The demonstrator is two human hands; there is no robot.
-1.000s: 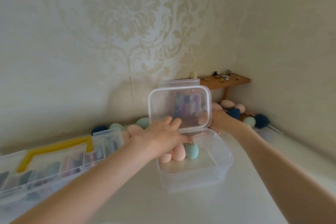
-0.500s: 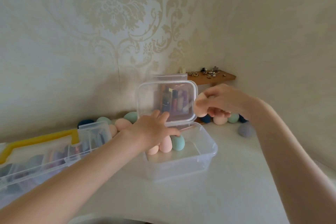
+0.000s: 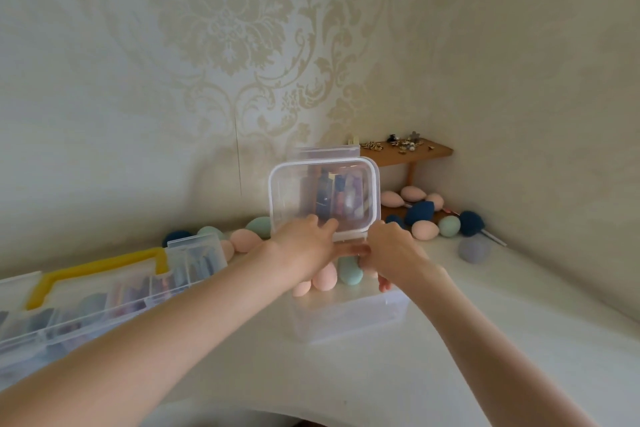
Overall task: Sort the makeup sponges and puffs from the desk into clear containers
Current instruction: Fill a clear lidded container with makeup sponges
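A clear container (image 3: pixel 363 319) stands mid-desk with its hinged lid (image 3: pixel 322 191) tipped upright. My left hand (image 3: pixel 304 246) grips the lid's lower edge. Inside lie two pink sponges (image 3: pixel 325 276) and a teal sponge (image 3: pixel 349 270). My right hand (image 3: pixel 394 250) reaches down into the container, fingers curled over a pale pink sponge (image 3: pixel 369 272) that is mostly hidden. Loose on the desk at the right are a pink sponge (image 3: pixel 424 230), a green one (image 3: pixel 449 225), dark blue ones (image 3: pixel 419 211) and a grey puff (image 3: pixel 472 249). More sponges (image 3: pixel 244 241) lie behind at the left.
A long clear organiser with a yellow handle (image 3: pixel 93 267) lies along the left edge of the desk. A small wooden shelf (image 3: pixel 405 152) with trinkets stands in the corner above several sponges. Walls close off the back and right.
My right hand has come from the sponges in the corner, carried a pale pink sponge past the lid and dropped down into the container. My left hand still holds the lid up.
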